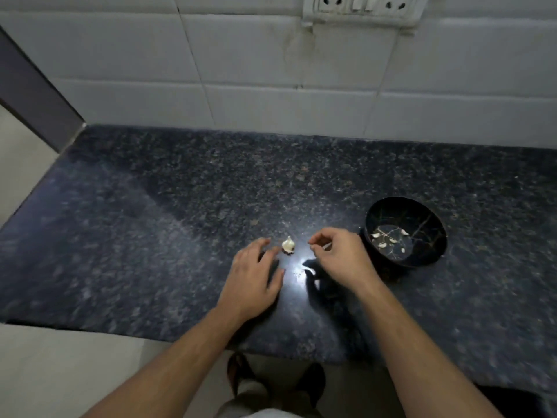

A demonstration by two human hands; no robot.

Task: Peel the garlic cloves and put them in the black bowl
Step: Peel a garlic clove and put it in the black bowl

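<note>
A small white garlic piece point(288, 245) stands on the dark granite counter point(150, 221) between my hands. My left hand point(254, 277) lies just left of it, fingers straight and spread, holding nothing. My right hand point(339, 256) hovers to the garlic's right with fingers loosely curled; whether they pinch a bit of garlic cannot be made out. The black bowl point(428, 260) sits right of my right hand and holds several peeled white cloves point(382, 244). A pale scrap of skin point(310, 270) lies on the counter under my right hand.
A white tiled wall point(271, 86) with a socket plate point(361, 9) backs the counter. The counter's front edge runs near my forearms, with floor and my feet point(241, 375) below. The left end of the counter drops off to the floor.
</note>
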